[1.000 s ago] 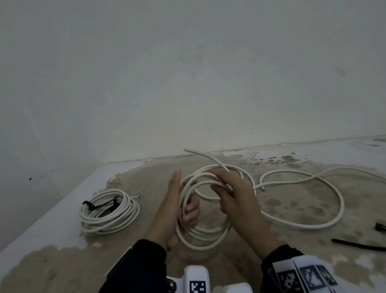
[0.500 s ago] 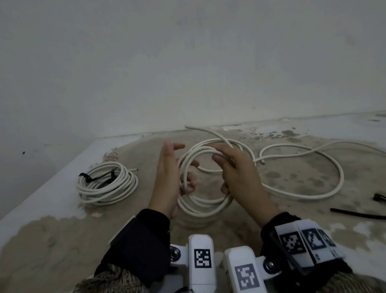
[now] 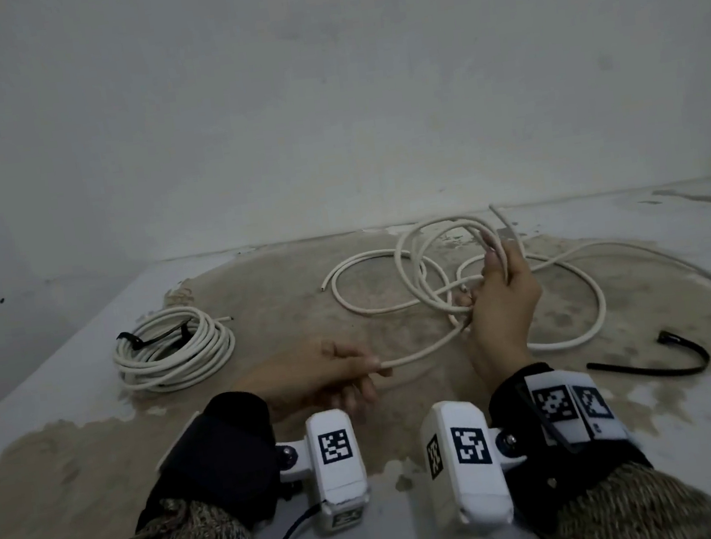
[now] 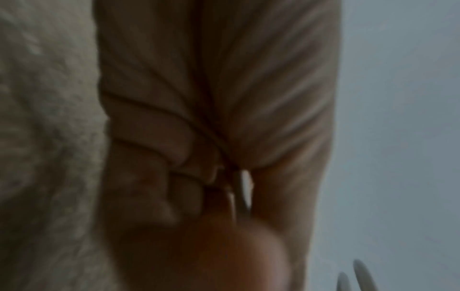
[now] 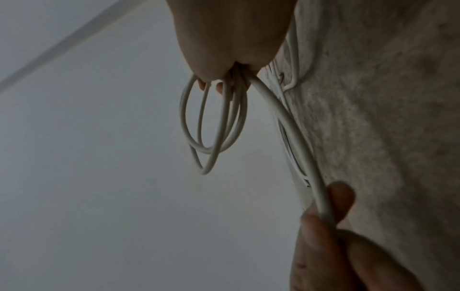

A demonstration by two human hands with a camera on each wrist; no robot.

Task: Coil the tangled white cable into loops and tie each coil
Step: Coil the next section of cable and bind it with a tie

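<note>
My right hand [image 3: 497, 292] grips a small bunch of loops of the white cable [image 3: 424, 261] and holds them up off the floor; the loops [image 5: 214, 126] hang from its fingers in the right wrist view. A strand [image 3: 422, 353] runs from that bunch to my left hand [image 3: 357, 370], which pinches it lower and nearer to me. The same pinch on the strand [image 5: 321, 204] shows in the right wrist view. More loose cable [image 3: 588, 285] lies in wide curves on the floor to the right. The left wrist view shows only my curled fingers [image 4: 174, 177], blurred.
A finished white coil [image 3: 173, 352] tied with a black strap lies on the floor at the left. A loose black strap [image 3: 656, 366] lies at the right. The stained floor [image 3: 77, 460] meets a plain wall just behind the cable.
My left hand has left the coil, dropped toward me and now pinches a single strand. My right hand has carried the loops up and to the right, and another loop has spread out on the floor.
</note>
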